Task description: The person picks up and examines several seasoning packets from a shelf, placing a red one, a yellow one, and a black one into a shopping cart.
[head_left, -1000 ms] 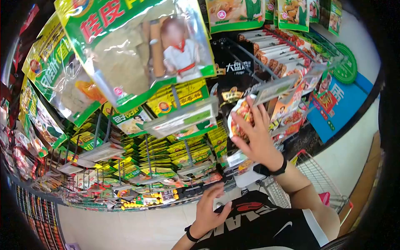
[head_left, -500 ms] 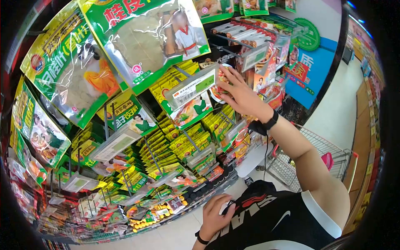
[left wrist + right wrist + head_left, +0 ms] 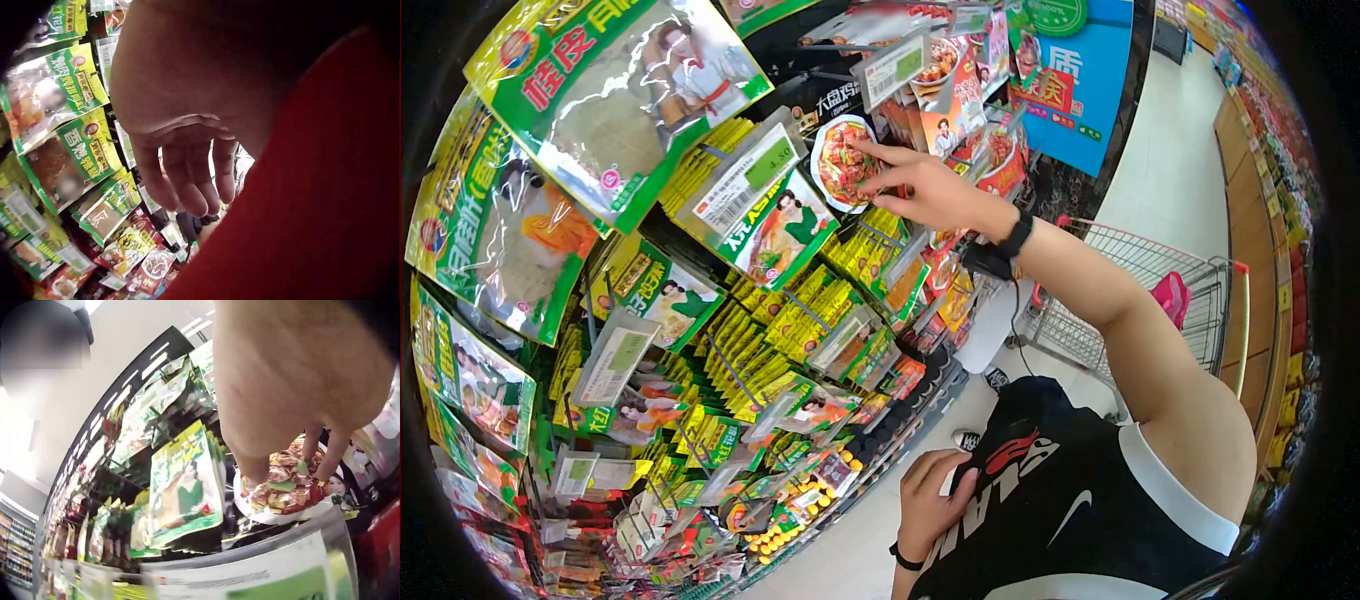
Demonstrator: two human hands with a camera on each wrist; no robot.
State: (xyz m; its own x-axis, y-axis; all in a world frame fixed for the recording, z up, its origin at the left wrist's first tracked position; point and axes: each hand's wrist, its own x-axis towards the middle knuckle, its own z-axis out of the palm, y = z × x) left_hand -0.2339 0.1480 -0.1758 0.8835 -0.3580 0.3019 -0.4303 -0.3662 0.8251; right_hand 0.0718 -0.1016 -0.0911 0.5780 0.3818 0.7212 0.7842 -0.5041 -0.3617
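In the head view my right hand (image 3: 935, 190) reaches to the hanging rack, its fingertips on the front of a black seasoning packet (image 3: 838, 165) that shows a plate of braised chicken. The right wrist view has the fingers spread over that packet (image 3: 281, 503), with thumb and fingertips pointing down onto the picture and not curled round the packet. My left hand (image 3: 935, 500) hangs in front of the black jersey, fingers loosely bent and nothing visible in them. Its fingers dangle beside hanging spice bags in the left wrist view.
A clear price tag holder (image 3: 750, 180) juts out left of the packet. Large green and yellow spice bags (image 3: 620, 110) hang close on the left, with rows of small yellow packets (image 3: 745, 360) below. A wire shopping cart (image 3: 1130, 300) stands at the right beside the aisle.
The head view has turned, so the rack sits further left. My right hand stays at the black packet, whose plate picture now shows more fully. The left hand still hangs by the jersey.
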